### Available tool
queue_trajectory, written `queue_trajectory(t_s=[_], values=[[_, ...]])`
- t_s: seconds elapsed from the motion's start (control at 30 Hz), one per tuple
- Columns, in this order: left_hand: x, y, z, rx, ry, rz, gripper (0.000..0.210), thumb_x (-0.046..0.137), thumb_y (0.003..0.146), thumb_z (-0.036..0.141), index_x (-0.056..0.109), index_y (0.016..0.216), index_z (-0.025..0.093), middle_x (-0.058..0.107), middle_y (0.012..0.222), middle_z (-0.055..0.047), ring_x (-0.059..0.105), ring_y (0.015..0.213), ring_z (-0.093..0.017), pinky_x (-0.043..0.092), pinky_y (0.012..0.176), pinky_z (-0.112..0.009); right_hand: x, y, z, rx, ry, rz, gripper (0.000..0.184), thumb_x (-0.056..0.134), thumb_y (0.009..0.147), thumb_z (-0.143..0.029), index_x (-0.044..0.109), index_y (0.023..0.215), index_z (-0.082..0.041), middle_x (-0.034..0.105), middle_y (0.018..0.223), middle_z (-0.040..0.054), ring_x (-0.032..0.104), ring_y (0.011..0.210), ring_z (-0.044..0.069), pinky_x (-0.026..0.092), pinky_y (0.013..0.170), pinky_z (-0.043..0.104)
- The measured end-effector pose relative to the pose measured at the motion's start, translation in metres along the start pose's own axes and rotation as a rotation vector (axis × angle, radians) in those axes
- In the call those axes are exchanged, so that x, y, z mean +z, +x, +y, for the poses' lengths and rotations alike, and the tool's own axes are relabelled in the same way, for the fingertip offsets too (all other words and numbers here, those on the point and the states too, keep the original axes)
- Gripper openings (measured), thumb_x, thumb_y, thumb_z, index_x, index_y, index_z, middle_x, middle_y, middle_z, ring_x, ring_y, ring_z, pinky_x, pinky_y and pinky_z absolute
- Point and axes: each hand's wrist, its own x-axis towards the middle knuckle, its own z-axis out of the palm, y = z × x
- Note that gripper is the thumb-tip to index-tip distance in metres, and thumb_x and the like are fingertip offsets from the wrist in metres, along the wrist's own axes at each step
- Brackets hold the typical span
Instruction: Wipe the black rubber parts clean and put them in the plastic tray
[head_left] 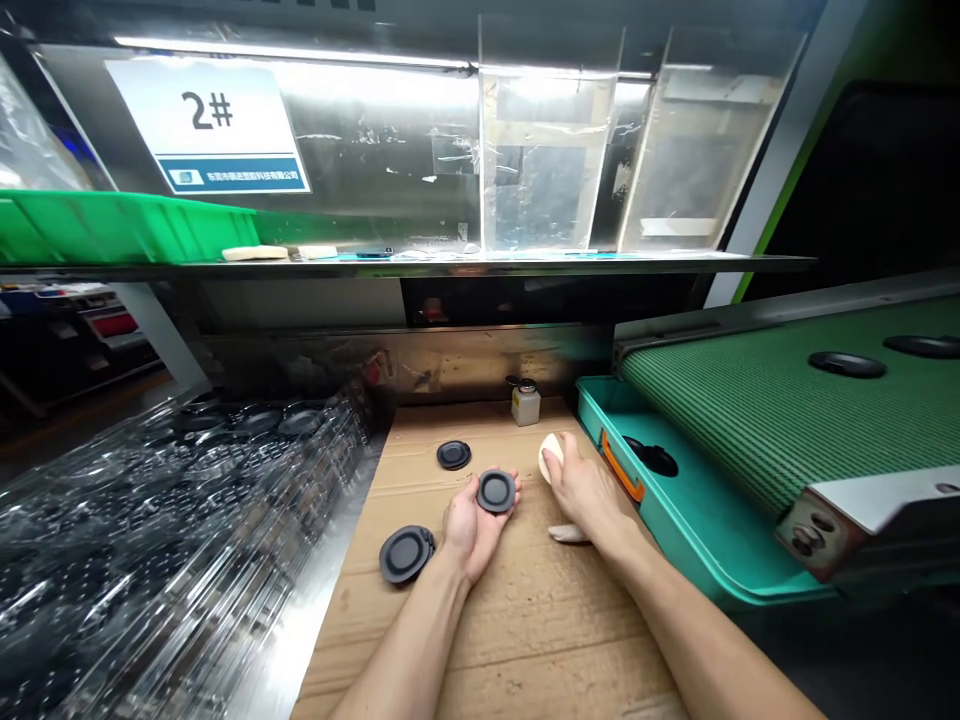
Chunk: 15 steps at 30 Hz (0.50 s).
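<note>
My left hand [471, 533] is palm up, and its fingers grip a small round black plastic part [496, 491] with a raised rim. In my right hand [583, 487] a white pad [550, 458] is pinched between thumb and fingers, apart from the black part. Under my right wrist, a second whitish pad or cloth [568, 533] lies on the cardboard [517, 640]. Beside my left forearm rests a larger round black part [406, 554], and farther back sits another black part [454, 455].
A small white pump bottle [526, 403] stands at the cardboard's back. Stacked clear trays [225, 520] with black parts fill the left. At right, a teal bin [720, 560] holds black parts below a green conveyor [720, 410]. A metal shelf [450, 267] spans above, bearing a green crate [120, 228].
</note>
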Motion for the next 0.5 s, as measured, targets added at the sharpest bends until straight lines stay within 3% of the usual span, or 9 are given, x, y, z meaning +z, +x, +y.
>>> queue_trajectory(t_s=[0.1, 0.23, 0.4, 0.5], values=[[-0.002, 0.002, 0.003, -0.037, -0.046, 0.000, 0.026, 0.040, 0.092, 0.028, 0.052, 0.107, 0.011, 0.059, 0.119, -0.024, 0.064, 0.100, -0.029, 0.053, 0.081, -0.043, 0.001, 0.000, 0.019, -0.008, -0.083, 0.067, 0.053, 0.027, 0.096, -0.047, 0.032, 0.137, -0.014, 0.060, 0.106, 0.0169, 0.060, 0.096, 0.028, 0.040, 0.076, 0.034], [-0.005, 0.001, 0.006, -0.048, -0.059, -0.013, 0.025, 0.041, 0.092, 0.030, 0.053, 0.106, 0.012, 0.057, 0.124, -0.020, 0.064, 0.100, -0.028, 0.052, 0.083, -0.042, 0.003, -0.004, 0.029, -0.073, -0.133, 0.026, 0.042, 0.032, 0.095, -0.045, 0.047, 0.124, -0.019, 0.058, 0.108, 0.0128, 0.058, 0.098, 0.026, 0.040, 0.077, 0.033], [-0.005, -0.004, 0.007, -0.038, -0.018, -0.027, 0.027, 0.045, 0.090, 0.034, 0.053, 0.108, 0.015, 0.057, 0.126, -0.018, 0.066, 0.095, -0.027, 0.052, 0.079, -0.041, 0.016, 0.004, 0.029, -0.045, -0.126, -0.004, 0.046, 0.038, 0.093, -0.045, 0.045, 0.128, -0.017, 0.057, 0.110, 0.0149, 0.054, 0.106, 0.028, 0.039, 0.083, 0.035], [-0.005, -0.003, 0.005, 0.009, 0.006, -0.027, 0.028, 0.048, 0.089, 0.034, 0.053, 0.110, 0.016, 0.058, 0.123, -0.017, 0.065, 0.094, -0.026, 0.052, 0.078, -0.039, 0.026, 0.010, 0.026, -0.073, 0.011, -0.056, 0.055, 0.049, 0.088, -0.044, 0.039, 0.134, -0.015, 0.054, 0.117, 0.0167, 0.053, 0.110, 0.028, 0.039, 0.088, 0.035]])
